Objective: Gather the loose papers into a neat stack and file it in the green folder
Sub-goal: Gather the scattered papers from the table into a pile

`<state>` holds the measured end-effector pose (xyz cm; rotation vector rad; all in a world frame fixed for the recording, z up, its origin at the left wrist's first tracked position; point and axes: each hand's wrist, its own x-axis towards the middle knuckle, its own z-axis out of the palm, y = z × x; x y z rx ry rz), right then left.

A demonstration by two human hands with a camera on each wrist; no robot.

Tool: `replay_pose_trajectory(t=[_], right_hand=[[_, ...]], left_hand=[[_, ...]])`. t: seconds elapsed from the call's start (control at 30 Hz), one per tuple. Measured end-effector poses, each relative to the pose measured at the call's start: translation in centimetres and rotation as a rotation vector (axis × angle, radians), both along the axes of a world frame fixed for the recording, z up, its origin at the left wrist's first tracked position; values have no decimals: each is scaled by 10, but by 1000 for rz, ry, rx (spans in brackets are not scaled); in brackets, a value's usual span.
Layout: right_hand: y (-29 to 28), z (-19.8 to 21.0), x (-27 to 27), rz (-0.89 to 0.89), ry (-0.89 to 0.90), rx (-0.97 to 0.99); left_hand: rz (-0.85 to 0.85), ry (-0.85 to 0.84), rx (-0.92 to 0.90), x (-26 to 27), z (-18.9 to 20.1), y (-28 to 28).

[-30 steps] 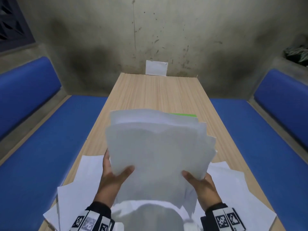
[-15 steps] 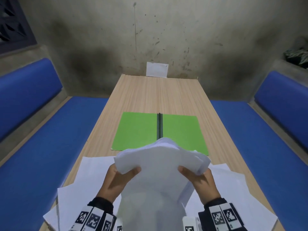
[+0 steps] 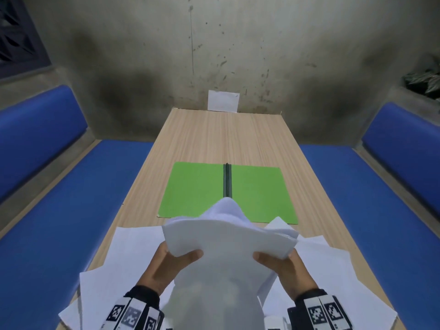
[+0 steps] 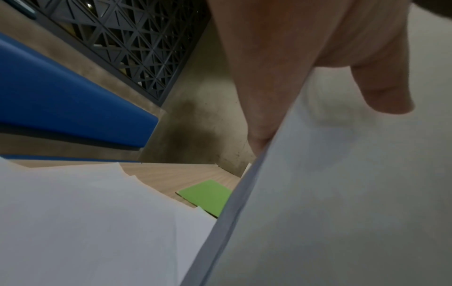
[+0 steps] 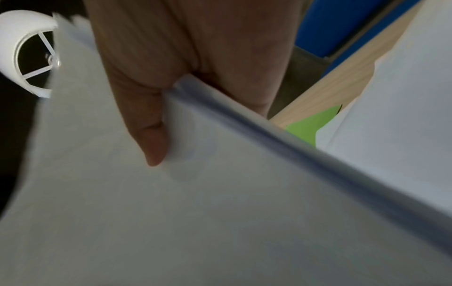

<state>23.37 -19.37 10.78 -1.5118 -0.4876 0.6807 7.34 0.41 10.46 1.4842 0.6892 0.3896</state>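
Both the left hand [image 3: 166, 267] and right hand [image 3: 289, 270] pinch the floppy paper stack [image 3: 228, 236]; green folder [image 3: 197, 189] lies open at 12 o'clock. Uneven edges (still fanned) could slip, scattering sheets.

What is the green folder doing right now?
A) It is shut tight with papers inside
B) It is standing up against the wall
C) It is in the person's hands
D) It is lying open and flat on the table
D: the green folder lies spread open on the table, its dark spine showing in the middle, with no sheets on the part that shows.
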Motion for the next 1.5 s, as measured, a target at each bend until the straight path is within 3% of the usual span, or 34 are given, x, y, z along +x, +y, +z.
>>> replay_pose_trajectory(t=[0.17, 0.43, 0.93, 1.07, 1.23, 1.37, 1.5], right_hand=[[-5, 15, 4, 72, 25, 83], [-13, 8, 8, 97, -50, -34], [-15, -1, 10, 100, 82, 11], [-8, 5, 5, 130, 32, -89], [-16, 18, 8, 195, -22, 15], [-25, 0, 17, 219, 25, -73], [-29, -7, 6, 454, -78, -374]], left_hand=[[29, -74, -3, -4, 7, 3], [-102, -24, 52, -9, 5, 1], [-77, 3, 34, -19, 0, 6], [-71, 20, 56, -16, -3, 3], [10, 23, 83, -20, 0, 12], [-18, 53, 111, -25, -4, 11], [-61, 125, 66, -26, -14, 5]])
